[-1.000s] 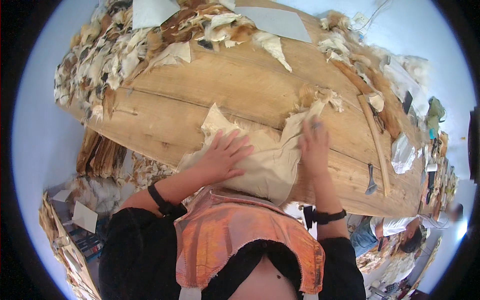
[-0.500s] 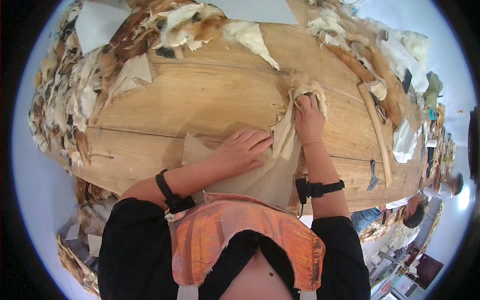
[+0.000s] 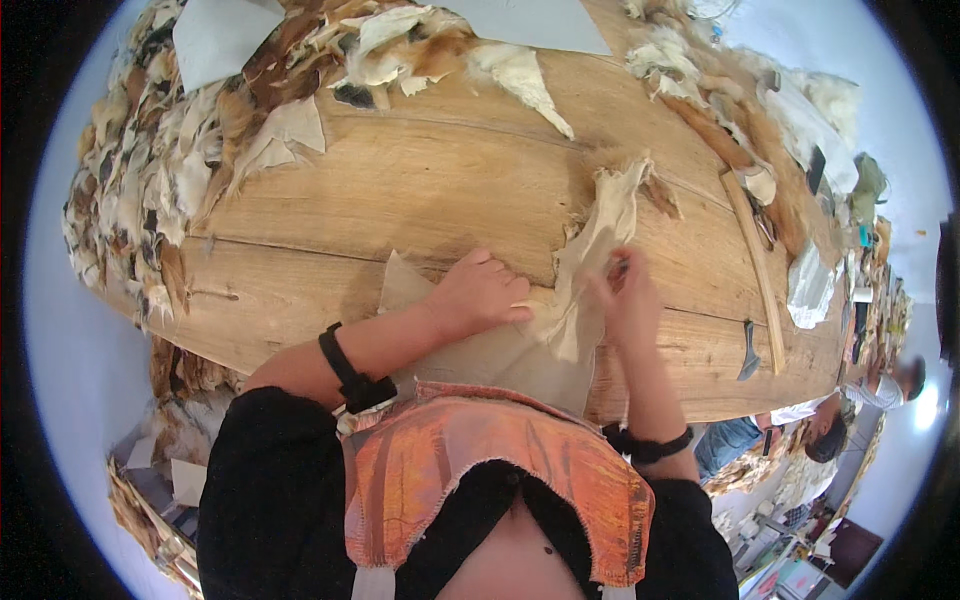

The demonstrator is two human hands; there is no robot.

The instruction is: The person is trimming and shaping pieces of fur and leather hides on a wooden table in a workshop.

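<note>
A pale pelt [image 3: 565, 335], skin side up, lies on the wooden table in front of me, and a long narrow part of it reaches away to a furry far end. My left hand [image 3: 480, 293] rests on its left part, fingers curled and closed on the skin near the inner edge. Over the right edge of the pelt is my right hand [image 3: 630, 300], smeared by motion. Its fingers are bent together around something small and dark, too blurred to name. A small tuft of brown fur [image 3: 662, 196] lies beside the pelt's far end.
Fur scraps [image 3: 165, 170] are heaped along the left and far sides. A wooden stick [image 3: 755, 270] and a dark flat-bladed tool [image 3: 748, 352] lie to the right, near a crumpled plastic packet [image 3: 810, 285]. Beyond the table's right end are other people [image 3: 828, 428].
My right hand has come back toward me from the pelt's furry far end, which now lies uncovered and straighter. My left hand's fingers have curled in. The view has shifted slightly.
</note>
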